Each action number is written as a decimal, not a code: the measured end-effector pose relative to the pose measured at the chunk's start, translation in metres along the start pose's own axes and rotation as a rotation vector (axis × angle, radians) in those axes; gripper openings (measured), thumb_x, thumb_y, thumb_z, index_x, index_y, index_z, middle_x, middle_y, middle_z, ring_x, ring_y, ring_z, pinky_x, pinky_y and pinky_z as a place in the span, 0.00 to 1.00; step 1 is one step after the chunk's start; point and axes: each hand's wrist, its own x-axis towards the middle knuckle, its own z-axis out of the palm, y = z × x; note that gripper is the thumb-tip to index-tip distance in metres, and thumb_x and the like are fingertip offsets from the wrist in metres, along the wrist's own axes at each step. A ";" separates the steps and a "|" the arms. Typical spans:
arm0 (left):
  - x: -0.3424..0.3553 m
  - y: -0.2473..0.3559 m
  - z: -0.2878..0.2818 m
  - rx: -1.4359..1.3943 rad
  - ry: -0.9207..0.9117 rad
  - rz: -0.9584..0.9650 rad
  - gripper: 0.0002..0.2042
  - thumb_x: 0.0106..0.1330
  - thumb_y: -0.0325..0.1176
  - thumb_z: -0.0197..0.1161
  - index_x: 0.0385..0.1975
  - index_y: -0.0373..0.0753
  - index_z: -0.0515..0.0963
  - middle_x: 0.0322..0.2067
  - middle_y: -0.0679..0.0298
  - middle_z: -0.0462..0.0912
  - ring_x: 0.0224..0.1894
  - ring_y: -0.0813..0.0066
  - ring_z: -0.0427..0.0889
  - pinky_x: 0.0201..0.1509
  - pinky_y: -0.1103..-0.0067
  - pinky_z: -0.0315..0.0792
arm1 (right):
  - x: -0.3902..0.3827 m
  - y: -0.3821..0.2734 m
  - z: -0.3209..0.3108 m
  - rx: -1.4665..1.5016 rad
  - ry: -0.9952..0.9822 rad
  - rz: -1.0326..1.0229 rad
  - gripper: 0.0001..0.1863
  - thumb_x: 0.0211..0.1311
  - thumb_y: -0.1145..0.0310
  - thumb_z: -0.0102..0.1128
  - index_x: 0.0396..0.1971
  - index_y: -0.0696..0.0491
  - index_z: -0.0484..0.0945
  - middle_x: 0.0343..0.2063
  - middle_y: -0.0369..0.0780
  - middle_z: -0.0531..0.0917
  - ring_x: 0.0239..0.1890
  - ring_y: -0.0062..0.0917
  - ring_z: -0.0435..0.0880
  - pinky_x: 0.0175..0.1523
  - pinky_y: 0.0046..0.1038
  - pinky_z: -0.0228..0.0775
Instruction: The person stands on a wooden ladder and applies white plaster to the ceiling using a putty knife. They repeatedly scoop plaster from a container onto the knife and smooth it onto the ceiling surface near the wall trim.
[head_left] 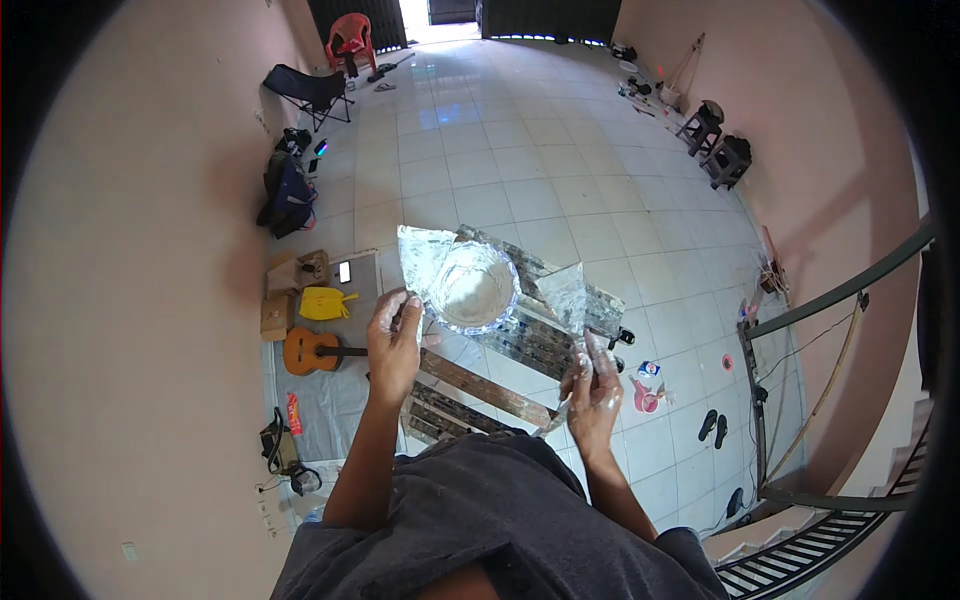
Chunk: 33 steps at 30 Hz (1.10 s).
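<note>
Dark shirt (pixel 520 520) closest. My left hand (pixel 397 330) grips a white-caked scraper (pixel 424 255), blade against or overlapping the tub's left rim. My right hand (pixel 594 388) is closed round a second scraper (pixel 568 292), blade up. Tub of white paste (pixel 450 322) between them, over worn planks (pixel 525 345); gap at its right edge. Tile floor (pixel 510 140) stretches beyond.

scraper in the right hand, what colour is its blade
The blade is pale grey with whitish smears, shown in the head view.
</note>
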 end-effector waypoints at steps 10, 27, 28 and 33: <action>-0.008 -0.006 0.006 -0.002 -0.064 -0.092 0.13 0.70 0.33 0.56 0.46 0.30 0.73 0.39 0.62 0.76 0.35 0.78 0.77 0.31 0.78 0.83 | -0.016 0.003 0.022 0.020 -0.052 0.097 0.27 0.74 0.58 0.45 0.64 0.60 0.62 0.16 0.35 0.71 0.18 0.15 0.68 0.26 0.20 0.63; -0.014 -0.008 0.008 0.030 -0.085 -0.008 0.12 0.70 0.32 0.56 0.46 0.29 0.73 0.37 0.63 0.74 0.36 0.79 0.77 0.34 0.77 0.84 | -0.023 -0.005 0.030 0.024 -0.003 0.017 0.23 0.74 0.68 0.42 0.66 0.59 0.60 0.20 0.35 0.72 0.21 0.14 0.70 0.26 0.20 0.66; -0.015 -0.010 0.008 0.014 -0.083 0.008 0.12 0.70 0.32 0.56 0.45 0.29 0.73 0.37 0.63 0.74 0.37 0.79 0.77 0.35 0.76 0.84 | -0.023 -0.008 0.030 0.023 -0.006 0.031 0.23 0.74 0.70 0.42 0.66 0.60 0.59 0.21 0.35 0.72 0.21 0.14 0.70 0.26 0.19 0.66; -0.019 -0.015 0.007 -0.074 -0.100 -0.009 0.10 0.70 0.29 0.55 0.44 0.29 0.72 0.39 0.63 0.72 0.38 0.78 0.76 0.40 0.73 0.84 | -0.025 -0.002 0.029 0.042 0.021 0.032 0.25 0.74 0.60 0.45 0.64 0.59 0.61 0.19 0.35 0.72 0.19 0.15 0.70 0.24 0.20 0.65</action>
